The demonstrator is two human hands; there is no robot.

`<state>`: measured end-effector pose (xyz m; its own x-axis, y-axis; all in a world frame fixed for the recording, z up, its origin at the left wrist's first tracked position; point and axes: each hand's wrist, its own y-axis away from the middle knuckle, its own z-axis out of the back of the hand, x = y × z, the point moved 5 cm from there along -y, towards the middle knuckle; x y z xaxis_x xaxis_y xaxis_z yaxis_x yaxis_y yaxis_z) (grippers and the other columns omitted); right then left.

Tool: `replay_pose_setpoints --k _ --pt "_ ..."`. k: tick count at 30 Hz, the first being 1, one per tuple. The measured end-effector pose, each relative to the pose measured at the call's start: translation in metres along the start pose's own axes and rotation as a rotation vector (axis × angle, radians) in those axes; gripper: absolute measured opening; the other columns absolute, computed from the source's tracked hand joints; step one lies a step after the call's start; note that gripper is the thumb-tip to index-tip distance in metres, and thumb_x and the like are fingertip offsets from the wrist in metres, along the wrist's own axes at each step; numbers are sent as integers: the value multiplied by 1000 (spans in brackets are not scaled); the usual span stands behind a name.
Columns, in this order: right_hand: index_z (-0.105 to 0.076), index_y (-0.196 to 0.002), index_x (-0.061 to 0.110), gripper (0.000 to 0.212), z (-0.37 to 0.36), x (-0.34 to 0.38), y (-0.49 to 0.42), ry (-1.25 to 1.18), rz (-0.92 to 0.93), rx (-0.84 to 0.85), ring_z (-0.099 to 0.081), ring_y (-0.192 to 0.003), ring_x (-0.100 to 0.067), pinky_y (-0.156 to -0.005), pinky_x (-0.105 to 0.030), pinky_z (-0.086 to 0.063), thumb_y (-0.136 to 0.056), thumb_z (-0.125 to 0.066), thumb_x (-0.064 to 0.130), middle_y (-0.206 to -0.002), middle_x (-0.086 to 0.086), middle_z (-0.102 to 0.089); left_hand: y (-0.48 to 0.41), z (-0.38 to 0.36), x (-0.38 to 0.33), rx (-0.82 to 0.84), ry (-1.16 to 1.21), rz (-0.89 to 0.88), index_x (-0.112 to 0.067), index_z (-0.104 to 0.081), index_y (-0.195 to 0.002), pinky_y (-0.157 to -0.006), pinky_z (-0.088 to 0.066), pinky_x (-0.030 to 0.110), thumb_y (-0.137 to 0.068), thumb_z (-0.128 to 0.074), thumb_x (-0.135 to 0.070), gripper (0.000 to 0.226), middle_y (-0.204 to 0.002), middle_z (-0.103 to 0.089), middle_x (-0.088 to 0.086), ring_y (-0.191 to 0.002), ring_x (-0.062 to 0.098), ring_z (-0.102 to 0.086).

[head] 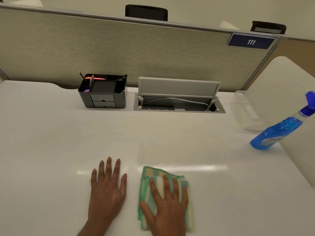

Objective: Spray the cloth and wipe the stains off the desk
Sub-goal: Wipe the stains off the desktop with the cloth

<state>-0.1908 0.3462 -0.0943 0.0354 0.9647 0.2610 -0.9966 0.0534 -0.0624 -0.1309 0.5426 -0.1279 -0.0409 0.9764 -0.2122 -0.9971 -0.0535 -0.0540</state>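
White desk (51, 137) fills the view, closed off at the back by a beige partition (119, 48) with a blue sign (251, 42) reading 111. On the near part of the desk the right hand (167, 206) lies flat, fingers spread, pressing down on a folded green-and-yellow striped cloth (151, 172); it does not grasp the cloth, only covers it with the palm. Just left of the cloth, not touching it, the left hand (107, 189) rests open and flat on the bare desk, holding nothing. Beyond the cloth and to its right a blue spray bottle (276, 132) stands near a white side panel (289, 99), appearing tilted in the wide view. Past the bottle sits a clear plastic container (247, 113). Straight back from the cloth an open cable hatch (179, 101) is set into the desk, lid raised. Left of the hatch stands a black organizer (103, 92) with pencils.
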Motion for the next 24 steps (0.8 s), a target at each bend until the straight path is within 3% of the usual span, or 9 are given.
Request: replay_pose_setpoints --k 3,7,13,15,20,24 --pt "-41 -145 45 65 -9 31 -36 -12 54 20 -40 -142 -37 -113 -64 -24 -87 -38 76 -153 -6 -48 -1 -2 1 0 4 -8 -25 -28 -157 -124 -15 52 -99 -23 -51 64 -165 -28 8 -154 29 -22" --pt "-43 -144 44 63 -21 48 -87 10 59 -13 -39 -142 -39 -115 -64 -15 -89 -36 74 -152 -9 -49 -2 -3 2 -10 13 -24 -24 -31 -156 -123 -18 52 -99 -23 -46 62 -165 -29 9 -153 30 -24" --pt "-40 -146 44 68 -21 6 -158 32 -102 -7 -31 -145 -41 -115 -62 -3 -86 -27 74 -156 -11 -41 -2 -4 2 -18 54 -5 -31 -23 -158 -125 -10 47 -99 -19 -53 63 -167 -22 2 -156 23 -14" --pt "-42 -145 43 72 -12 -27 -171 40 -184 -27 -32 -143 -40 -116 -63 -8 -84 -24 75 -155 -12 -42 -2 -5 3 -22 63 -6 -32 -21 -158 -126 -9 46 -99 -18 -53 63 -168 -19 1 -156 21 -11" --pt "-43 -144 43 63 17 -121 -154 115 -366 -87 -40 -135 -35 -112 -58 -25 -88 -39 72 -148 -9 -46 -1 -5 3 -29 61 -8 -32 -19 -158 -126 -7 45 -100 -19 -53 62 -168 -18 1 -156 21 -11" --pt "-56 -135 38 57 34 -159 -104 143 -438 -186 -52 -121 -35 -98 -54 -37 -87 -39 64 -133 -10 -59 0 -5 3 -22 50 2 -31 -21 -158 -126 -6 45 -99 -18 -53 63 -168 -19 1 -156 22 -13"
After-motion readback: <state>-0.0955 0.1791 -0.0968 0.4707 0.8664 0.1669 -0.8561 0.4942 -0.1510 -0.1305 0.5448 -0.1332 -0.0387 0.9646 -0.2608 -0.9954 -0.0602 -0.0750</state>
